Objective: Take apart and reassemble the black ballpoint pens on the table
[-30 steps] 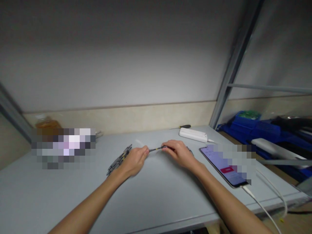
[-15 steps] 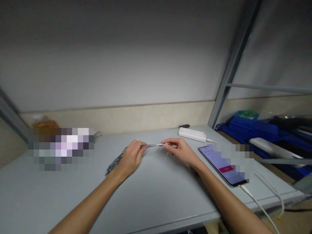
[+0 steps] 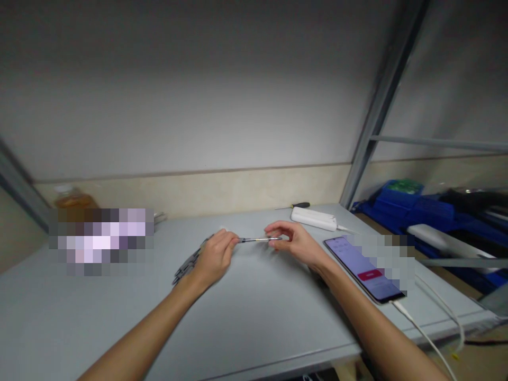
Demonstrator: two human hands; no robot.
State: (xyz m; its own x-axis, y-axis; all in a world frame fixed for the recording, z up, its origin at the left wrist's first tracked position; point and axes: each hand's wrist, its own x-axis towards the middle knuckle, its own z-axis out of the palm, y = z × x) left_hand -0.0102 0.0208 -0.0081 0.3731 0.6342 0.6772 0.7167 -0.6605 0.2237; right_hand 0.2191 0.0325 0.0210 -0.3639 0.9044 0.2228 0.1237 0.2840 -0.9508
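Note:
My left hand [image 3: 216,255] and my right hand [image 3: 294,242] hold the two ends of a thin dark pen [image 3: 257,240] level, a little above the grey table [image 3: 254,317]. The left fingers pinch its left end, the right thumb and fingers pinch its right end. A row of several dark pens [image 3: 189,263] lies on the table just behind and under my left hand, partly hidden by it.
A phone [image 3: 363,268] with a lit screen lies right of my right hand, a white cable [image 3: 426,336] plugged in. A white power bank [image 3: 313,218] and a small screwdriver [image 3: 296,206] lie near the back wall. Blue crates [image 3: 416,209] stand beyond the metal post.
Both hands have lifted slightly off the table and the pen between them shows more of its length, with my right fingers opened out around its end.

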